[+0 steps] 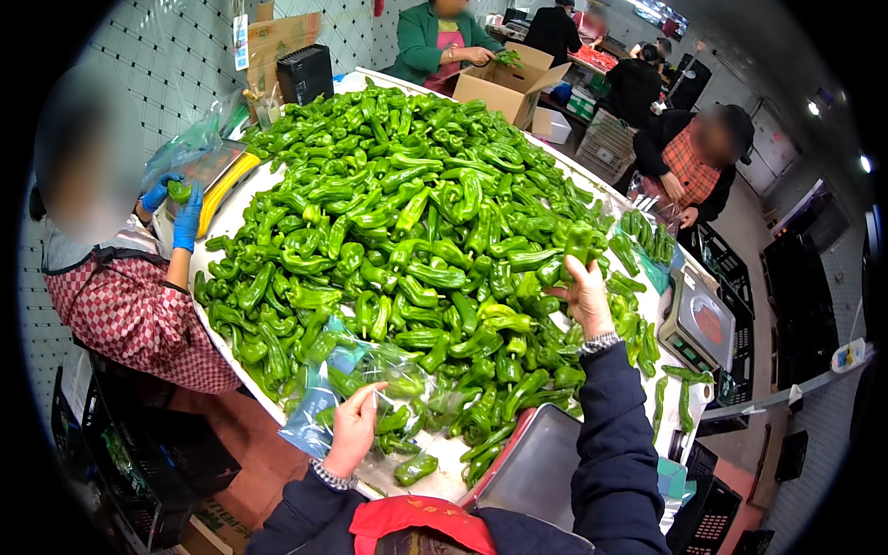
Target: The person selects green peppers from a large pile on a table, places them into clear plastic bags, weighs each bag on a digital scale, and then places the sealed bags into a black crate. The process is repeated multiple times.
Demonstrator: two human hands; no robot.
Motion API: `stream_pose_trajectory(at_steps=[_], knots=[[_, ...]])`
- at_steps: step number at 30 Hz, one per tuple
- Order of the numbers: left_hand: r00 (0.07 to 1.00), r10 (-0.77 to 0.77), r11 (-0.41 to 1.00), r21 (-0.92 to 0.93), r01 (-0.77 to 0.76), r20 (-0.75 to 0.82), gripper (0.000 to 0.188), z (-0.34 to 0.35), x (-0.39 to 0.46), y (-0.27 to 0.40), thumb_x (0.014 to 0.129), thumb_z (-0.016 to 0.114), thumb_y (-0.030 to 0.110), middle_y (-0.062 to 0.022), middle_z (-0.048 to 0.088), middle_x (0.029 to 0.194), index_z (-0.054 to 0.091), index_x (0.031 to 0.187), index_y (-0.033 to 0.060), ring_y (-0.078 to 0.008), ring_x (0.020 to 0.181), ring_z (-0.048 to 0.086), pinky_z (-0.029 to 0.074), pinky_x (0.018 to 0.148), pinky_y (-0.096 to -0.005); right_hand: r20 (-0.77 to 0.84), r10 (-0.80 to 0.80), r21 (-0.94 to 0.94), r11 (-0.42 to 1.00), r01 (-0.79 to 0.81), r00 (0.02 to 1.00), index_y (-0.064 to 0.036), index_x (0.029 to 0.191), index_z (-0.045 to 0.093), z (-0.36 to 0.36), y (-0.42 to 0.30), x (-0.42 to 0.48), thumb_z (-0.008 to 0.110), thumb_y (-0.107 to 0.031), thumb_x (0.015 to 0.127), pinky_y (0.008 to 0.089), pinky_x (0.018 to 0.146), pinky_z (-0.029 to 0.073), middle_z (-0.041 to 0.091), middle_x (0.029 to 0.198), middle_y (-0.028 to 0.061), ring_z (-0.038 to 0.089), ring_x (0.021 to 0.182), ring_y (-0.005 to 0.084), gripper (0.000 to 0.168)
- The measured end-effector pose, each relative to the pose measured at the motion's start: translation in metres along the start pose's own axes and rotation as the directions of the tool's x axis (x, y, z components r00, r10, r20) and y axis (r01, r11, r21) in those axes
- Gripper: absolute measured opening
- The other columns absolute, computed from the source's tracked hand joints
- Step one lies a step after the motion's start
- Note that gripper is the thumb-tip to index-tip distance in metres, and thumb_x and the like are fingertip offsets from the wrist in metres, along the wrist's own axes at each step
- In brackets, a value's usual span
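Green peppers (pixel 430 270) lie heaped across a white-edged table (pixel 243 371). My left hand (pixel 355 423), low in the view, pinches the edge of a clear and blue plastic bag (pixel 312 409) that lies over peppers at the near edge. To the right, my right hand (pixel 587 295) is raised over the heap, its fingers around green pepper (pixel 579 241); whether it holds more than one I cannot tell. A scale with a metal pan (pixel 534 461) stands between my forearms. One pepper (pixel 416 470) lies apart beside the bag.
A co-worker in blue gloves (pixel 186 218) holds a pepper at left, by a yellow scale (pixel 225 187). Another scale (pixel 701 312) stands at right, near a person in a plaid apron (pixel 697 163). Behind the table, a person handles peppers over a cardboard box (pixel 499 90). Black crates (pixel 701 513) stand lower right.
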State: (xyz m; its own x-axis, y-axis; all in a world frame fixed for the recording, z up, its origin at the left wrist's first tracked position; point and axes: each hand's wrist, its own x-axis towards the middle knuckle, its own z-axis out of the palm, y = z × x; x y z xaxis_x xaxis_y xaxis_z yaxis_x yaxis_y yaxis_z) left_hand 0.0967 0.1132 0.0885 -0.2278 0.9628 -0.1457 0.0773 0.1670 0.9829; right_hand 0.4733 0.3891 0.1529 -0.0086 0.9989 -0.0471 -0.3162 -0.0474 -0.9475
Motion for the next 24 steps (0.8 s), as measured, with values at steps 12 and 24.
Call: stream_pose_trajectory(at_steps=[12,24], knots=[[0.994,0.105,0.994,-0.009,-0.106,-0.033,0.026,0.001,-0.003,0.014,0.105,0.061,0.014,-0.0017,0.071,0.093,0.07,0.126,0.0002,-0.0069,0.081,0.056,0.05,0.073,-0.0258,0.642,0.474,0.017,0.777,-0.63,0.602,-0.004,0.145,0.052,0.074,0.072,-0.221,0.07,-0.05,0.092,0.0476,0.1,0.055,0.064,0.131,0.0236,0.065,0.121,0.0345,0.072],[0.81,0.573,0.692,0.458,-0.558,0.122,0.032,0.007,-0.066,0.057,0.097,0.071,0.014,-0.0186,0.076,0.089,0.073,0.127,0.0074,-0.033,0.073,0.075,0.058,0.062,-0.0386,0.601,0.5,-0.571,0.815,-0.104,0.624,0.0,0.152,0.047,0.163,0.157,-0.232,0.065,-0.04,0.103,0.0347,0.103,0.048,0.059,0.141,0.0109,0.057,0.123,0.0184,0.066]])
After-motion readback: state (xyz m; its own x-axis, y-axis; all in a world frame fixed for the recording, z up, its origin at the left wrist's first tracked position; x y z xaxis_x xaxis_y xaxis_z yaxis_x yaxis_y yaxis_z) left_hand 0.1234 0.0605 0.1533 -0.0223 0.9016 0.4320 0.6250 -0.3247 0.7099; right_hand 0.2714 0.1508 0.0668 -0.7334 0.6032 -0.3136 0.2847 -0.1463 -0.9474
